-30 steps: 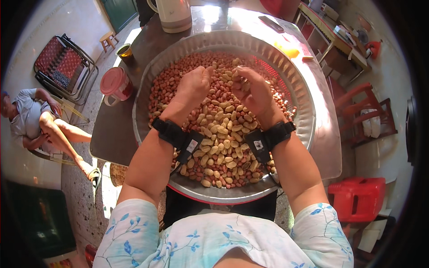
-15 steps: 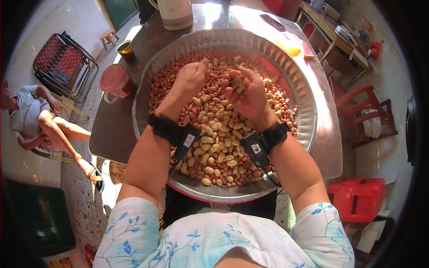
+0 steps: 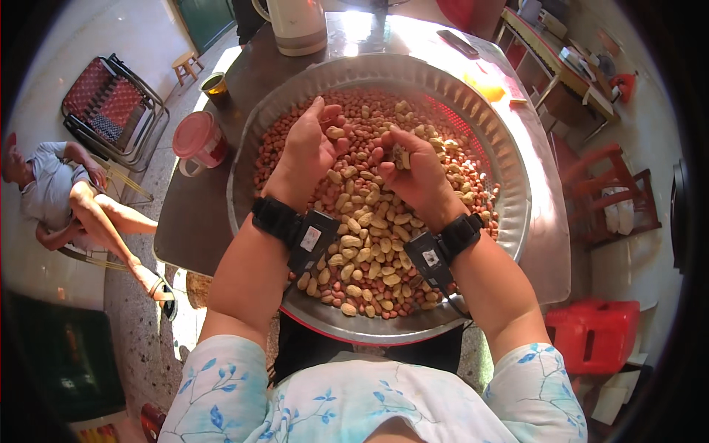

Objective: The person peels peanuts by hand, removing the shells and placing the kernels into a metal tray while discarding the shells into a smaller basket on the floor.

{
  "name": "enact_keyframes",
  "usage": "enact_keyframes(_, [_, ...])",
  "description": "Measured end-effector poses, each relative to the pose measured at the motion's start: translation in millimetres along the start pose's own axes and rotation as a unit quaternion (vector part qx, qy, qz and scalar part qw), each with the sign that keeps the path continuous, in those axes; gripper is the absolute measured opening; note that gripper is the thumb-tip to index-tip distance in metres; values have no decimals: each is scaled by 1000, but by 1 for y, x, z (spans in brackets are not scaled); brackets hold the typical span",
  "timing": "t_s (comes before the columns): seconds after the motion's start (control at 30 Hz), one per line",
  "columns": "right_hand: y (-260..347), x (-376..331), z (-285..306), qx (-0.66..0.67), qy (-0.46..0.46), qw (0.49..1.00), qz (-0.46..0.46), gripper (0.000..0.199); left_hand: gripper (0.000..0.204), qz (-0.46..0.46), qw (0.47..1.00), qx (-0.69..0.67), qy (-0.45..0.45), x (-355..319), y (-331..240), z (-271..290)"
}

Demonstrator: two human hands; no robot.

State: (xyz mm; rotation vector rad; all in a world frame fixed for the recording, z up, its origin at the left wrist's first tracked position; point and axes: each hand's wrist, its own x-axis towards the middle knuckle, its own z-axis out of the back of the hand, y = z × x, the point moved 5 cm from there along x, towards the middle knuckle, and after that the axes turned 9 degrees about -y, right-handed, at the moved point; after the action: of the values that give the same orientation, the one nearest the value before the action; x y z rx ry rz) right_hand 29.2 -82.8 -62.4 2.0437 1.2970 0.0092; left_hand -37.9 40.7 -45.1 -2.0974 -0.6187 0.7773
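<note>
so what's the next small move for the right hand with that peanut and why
Probably squeeze it open: the right hand pinches an unshelled peanut above the metal basin, and the left hand is close enough to help pull the shell apart.

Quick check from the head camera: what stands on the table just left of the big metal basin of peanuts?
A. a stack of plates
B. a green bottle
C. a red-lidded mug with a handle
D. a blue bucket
C: a mug with a red lid stands on the dark table beside the left rim of the metal basin, which holds the peanuts.
</note>
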Motion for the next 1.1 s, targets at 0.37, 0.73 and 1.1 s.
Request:
enact_keyframes(0.37, [6,3,5,-115,30,990,73,14,34,-159,975,21,151,-13,-6,-24])
enact_keyframes(0.73, [25,-9,-4,-265,-56,909,317,14,18,-148,957,209,136,-17,24,-31])
enact_keyframes(1.1, [22,-10,-7,-238,-41,931,275,15,11,-301,919,240,82,-29,28,-42])
